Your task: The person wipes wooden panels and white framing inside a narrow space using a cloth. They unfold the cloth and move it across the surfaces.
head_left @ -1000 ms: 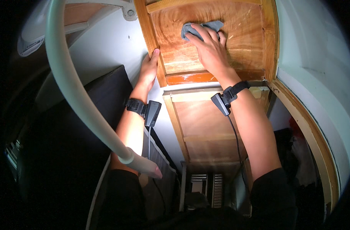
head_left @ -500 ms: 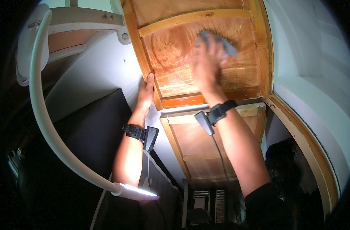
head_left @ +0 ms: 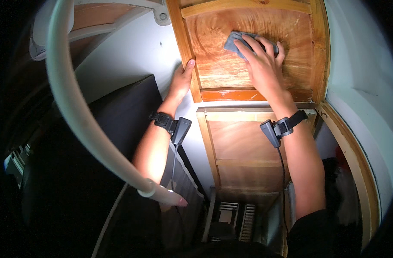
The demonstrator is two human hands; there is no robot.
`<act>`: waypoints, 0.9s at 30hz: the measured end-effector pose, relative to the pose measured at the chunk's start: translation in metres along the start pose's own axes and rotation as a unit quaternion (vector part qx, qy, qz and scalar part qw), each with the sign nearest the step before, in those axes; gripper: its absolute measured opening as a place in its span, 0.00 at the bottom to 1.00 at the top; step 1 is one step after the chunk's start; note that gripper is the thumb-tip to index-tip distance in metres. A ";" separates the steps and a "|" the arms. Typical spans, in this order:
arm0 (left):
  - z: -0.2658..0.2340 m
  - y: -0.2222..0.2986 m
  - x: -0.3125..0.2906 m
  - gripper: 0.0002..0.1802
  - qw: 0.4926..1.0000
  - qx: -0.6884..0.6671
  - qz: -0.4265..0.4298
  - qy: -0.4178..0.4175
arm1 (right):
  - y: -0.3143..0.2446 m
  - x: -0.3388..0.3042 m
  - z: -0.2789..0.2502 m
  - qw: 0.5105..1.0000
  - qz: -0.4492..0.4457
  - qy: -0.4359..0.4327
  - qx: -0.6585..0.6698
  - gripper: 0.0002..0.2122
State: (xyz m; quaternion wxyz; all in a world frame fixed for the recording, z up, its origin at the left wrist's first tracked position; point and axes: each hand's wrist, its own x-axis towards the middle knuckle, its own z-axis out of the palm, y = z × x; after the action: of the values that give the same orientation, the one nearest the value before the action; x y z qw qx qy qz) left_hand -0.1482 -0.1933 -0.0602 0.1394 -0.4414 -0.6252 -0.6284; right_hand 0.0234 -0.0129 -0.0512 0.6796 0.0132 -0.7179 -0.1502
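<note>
A framed wooden panel with swirling grain fills the upper middle of the view. My right hand presses a folded grey cloth against the panel's face, its fingers spread and bent over the cloth. Part of the cloth is hidden under the fingers. At the panel's left frame rail, my left hand grips the edge, its thumb on the front face and its other fingers out of sight behind. Both wrists carry black straps with small cabled devices.
A pale lamp with a curved neck crosses the left side in front of my left forearm. Below stands a second wooden panel. A large dark board leans at the left, and a pale wall with a wooden-edged frame curves down the right.
My right hand has shifted the cloth over the panel and is no longer smeared by motion. The whole scene sits farther right and higher in the view. My left hand keeps its grip.
</note>
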 end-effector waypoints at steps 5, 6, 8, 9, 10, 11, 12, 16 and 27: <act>-0.012 0.023 -0.010 0.33 0.966 0.225 0.077 0.100 | -0.005 0.002 -0.003 0.999 0.009 0.007 0.035 0.24; -0.005 0.038 -0.015 0.31 0.939 0.336 -0.012 0.067 | 0.003 -0.003 -0.005 0.999 0.017 0.001 0.030 0.24; -0.015 0.048 -0.028 0.34 0.914 0.399 0.035 0.063 | 0.009 -0.008 -0.010 0.999 0.018 0.000 0.032 0.24; -0.025 0.051 -0.035 0.32 0.921 0.375 0.049 0.092 | 0.005 -0.010 -0.005 0.999 0.018 -0.009 0.034 0.24; -0.033 0.052 -0.043 0.31 0.927 0.349 0.063 0.121 | 0.002 -0.011 -0.002 0.999 0.018 -0.019 0.035 0.24; -0.020 0.059 -0.057 0.29 0.982 0.152 0.005 0.109 | 0.013 -0.019 -0.003 0.999 0.023 -0.033 0.025 0.25; -0.042 0.054 -0.059 0.29 0.994 -0.057 0.090 0.020 | 0.010 -0.017 -0.004 0.999 0.021 -0.024 0.028 0.25; -0.075 0.161 -0.121 0.20 0.872 -0.026 0.485 0.058 | -0.005 -0.007 -0.002 0.998 0.037 -0.009 0.048 0.24; -0.065 0.262 -0.149 0.19 0.524 0.526 0.669 0.036 | 0.000 -0.011 0.002 0.999 0.020 -0.014 0.045 0.25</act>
State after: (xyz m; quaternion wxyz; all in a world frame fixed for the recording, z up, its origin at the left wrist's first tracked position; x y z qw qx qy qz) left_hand 0.1033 -0.3553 0.0157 0.7483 -0.5533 -0.3577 0.0767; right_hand 0.0225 -0.0101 -0.0623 0.6707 0.0271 -0.7338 -0.1045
